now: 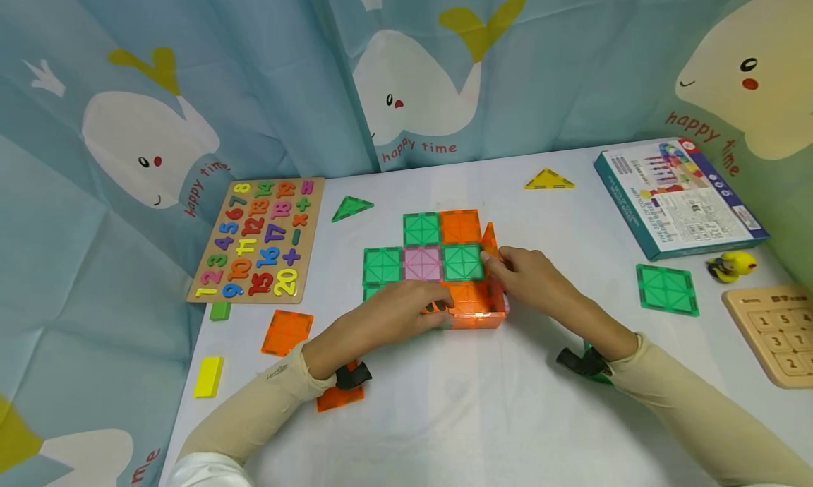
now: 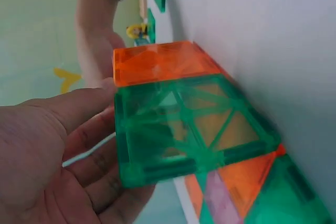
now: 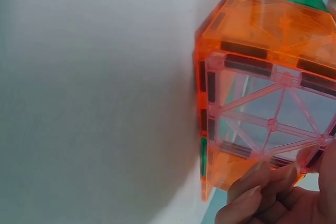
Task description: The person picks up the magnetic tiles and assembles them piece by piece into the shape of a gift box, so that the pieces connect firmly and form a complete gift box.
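Translucent magnetic tiles make a flat patch with low upright walls in the head view, including a flat green tile [image 1: 462,262] and a flat pink tile [image 1: 422,264]. My left hand [image 1: 406,305] holds an upright green tile [image 2: 194,129] at its upper edge, thumb near the corner beside an upright orange tile [image 2: 157,64]. On the right side, my right hand [image 1: 527,279] pinches another upright orange tile [image 1: 489,240]. Its fingertips [image 3: 257,182] are right at the edge of an upright pink tile [image 3: 270,121], with part of the orange tile hidden behind them.
Around the patch lie a green triangle [image 1: 351,207], yellow triangle [image 1: 549,180], orange square [image 1: 287,332] and green square [image 1: 667,289]. A number board [image 1: 257,240] stands left; a boxed set [image 1: 682,197], yellow figure [image 1: 730,266] and wooden number board [image 1: 771,332] lie right.
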A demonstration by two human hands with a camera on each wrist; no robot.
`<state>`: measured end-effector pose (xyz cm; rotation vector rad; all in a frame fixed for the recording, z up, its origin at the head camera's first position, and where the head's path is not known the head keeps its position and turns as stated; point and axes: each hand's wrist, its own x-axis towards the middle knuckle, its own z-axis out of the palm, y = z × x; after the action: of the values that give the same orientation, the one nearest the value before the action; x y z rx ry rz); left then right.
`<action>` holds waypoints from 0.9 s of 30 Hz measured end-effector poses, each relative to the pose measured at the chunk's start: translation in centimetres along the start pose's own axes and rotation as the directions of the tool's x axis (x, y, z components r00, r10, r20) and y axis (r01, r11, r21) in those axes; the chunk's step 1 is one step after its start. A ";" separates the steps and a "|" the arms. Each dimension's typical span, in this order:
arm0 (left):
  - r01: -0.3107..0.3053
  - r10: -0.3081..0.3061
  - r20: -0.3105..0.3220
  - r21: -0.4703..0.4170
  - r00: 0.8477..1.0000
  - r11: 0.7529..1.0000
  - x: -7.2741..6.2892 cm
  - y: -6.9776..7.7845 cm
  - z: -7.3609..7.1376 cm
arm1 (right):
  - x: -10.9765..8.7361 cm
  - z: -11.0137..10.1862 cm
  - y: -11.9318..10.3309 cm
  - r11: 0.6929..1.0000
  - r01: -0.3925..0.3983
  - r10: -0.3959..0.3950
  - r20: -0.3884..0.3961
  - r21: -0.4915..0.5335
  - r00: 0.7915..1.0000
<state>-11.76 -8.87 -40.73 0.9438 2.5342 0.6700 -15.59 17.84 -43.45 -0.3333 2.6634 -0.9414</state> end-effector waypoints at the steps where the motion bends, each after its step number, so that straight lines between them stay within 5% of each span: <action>1: 0.022 -0.022 -0.005 -0.010 1.000 1.000 -0.2 -0.3 -0.1 | 0.0 0.0 0.0 1.000 -0.004 0.004 0.002 -0.012 1.000; 6: 0.214 -0.214 -0.059 -0.009 0.975 0.977 -1.5 -3.0 -1.4 | -0.1 0.1 -0.1 0.998 -0.020 0.022 0.031 -0.058 0.999; 11: 0.470 -0.459 -0.107 0.122 0.882 0.874 -2.6 -7.2 -2.2 | 0.0 0.0 -0.2 0.997 -0.018 0.022 0.047 -0.069 0.999; 13: 0.534 -0.526 -0.089 0.156 0.846 0.831 -2.6 -8.3 -2.1 | 0.0 -0.1 -0.1 0.997 -0.019 0.022 0.049 -0.076 0.999; 15: 0.564 -0.561 -0.067 0.160 0.825 0.810 -2.5 -9.1 -1.7 | 0.0 -0.2 0.0 0.996 -0.021 0.025 0.052 -0.082 0.998; 27: 0.593 -0.590 -0.080 0.190 0.803 0.782 -1.3 -9.4 -0.3 | 0.1 -0.2 -0.1 0.995 -0.023 0.034 0.108 -0.096 0.994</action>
<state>-15.84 -16.08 -45.33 0.1415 2.7274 0.2180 -15.73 17.80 -43.25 -0.3561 2.6097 -0.7677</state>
